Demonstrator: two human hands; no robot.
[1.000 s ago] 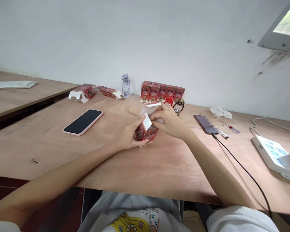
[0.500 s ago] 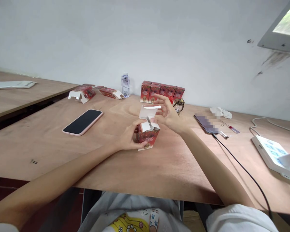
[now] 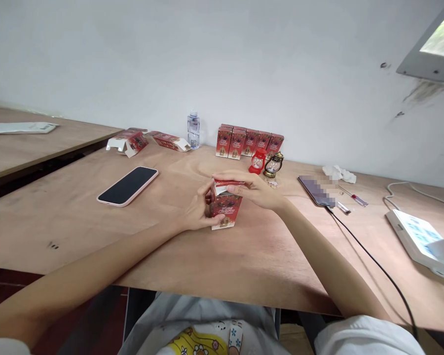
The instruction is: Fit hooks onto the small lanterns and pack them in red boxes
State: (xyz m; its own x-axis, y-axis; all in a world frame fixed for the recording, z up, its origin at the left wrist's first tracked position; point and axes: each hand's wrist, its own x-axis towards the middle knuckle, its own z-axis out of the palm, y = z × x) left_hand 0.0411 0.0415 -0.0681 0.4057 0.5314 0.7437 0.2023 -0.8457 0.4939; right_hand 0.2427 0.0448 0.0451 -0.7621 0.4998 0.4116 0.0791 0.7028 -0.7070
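A red printed gift box [image 3: 227,211] stands upright on the wooden table in front of me. My left hand [image 3: 200,209] is wrapped round its left side, thumb across the lower front. Over the top lies my right hand [image 3: 253,188], its fingers stretched across the lid flap [image 3: 224,187] and its thumb at the front edge of that flap. The lid is folded over but a white strip shows beneath it. Beyond my right hand stand a small red lantern [image 3: 258,161] and a bronze-coloured lantern [image 3: 274,165].
Several red boxes [image 3: 237,143] line the wall beside a water bottle [image 3: 193,130]. Two opened boxes lie at the back left. A pink-cased phone [image 3: 129,186] lies left; another phone [image 3: 314,190], a screwdriver [image 3: 359,200], tissue [image 3: 339,173] and a white power strip [image 3: 418,236] lie right.
The box's lid flap, upright before, is folded down over the opening. My right hand has come down onto it, uncovering the red lantern. My left hand keeps its grip.
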